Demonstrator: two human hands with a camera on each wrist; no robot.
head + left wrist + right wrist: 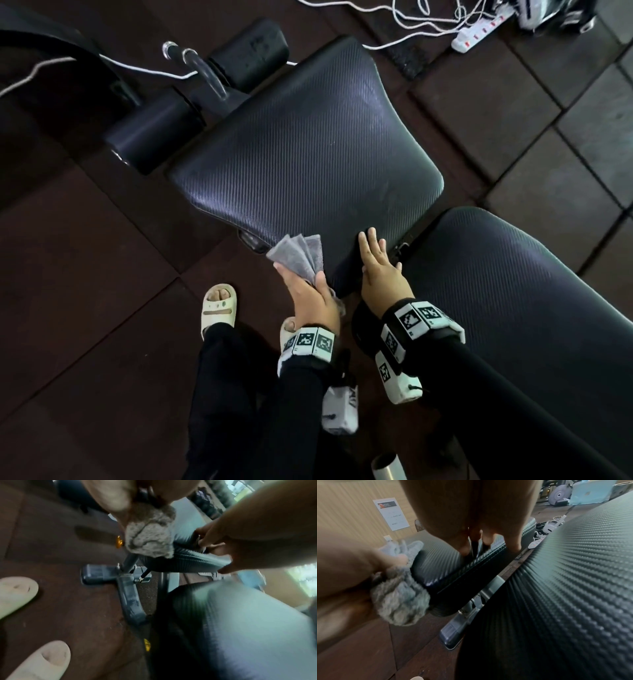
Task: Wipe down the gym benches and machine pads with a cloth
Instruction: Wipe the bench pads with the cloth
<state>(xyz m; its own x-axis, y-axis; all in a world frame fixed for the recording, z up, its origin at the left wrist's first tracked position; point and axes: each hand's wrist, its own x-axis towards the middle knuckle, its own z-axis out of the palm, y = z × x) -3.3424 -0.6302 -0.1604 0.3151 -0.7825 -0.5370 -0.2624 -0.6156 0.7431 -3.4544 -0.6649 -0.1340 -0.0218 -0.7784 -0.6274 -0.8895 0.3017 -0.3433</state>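
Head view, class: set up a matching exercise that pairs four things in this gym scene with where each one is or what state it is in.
Column 1
1. grey cloth
2. right hand
3. power strip
4. sandal

Column 2
A. on the floor beyond the bench, with white cables
B. gripped by the left hand at the near edge of the seat pad
C. on the person's foot, on the dark floor tiles
D. fingers straight, lying on the seat pad's end by the gap

Pairs: 1-B, 2-D, 3-A, 4-C
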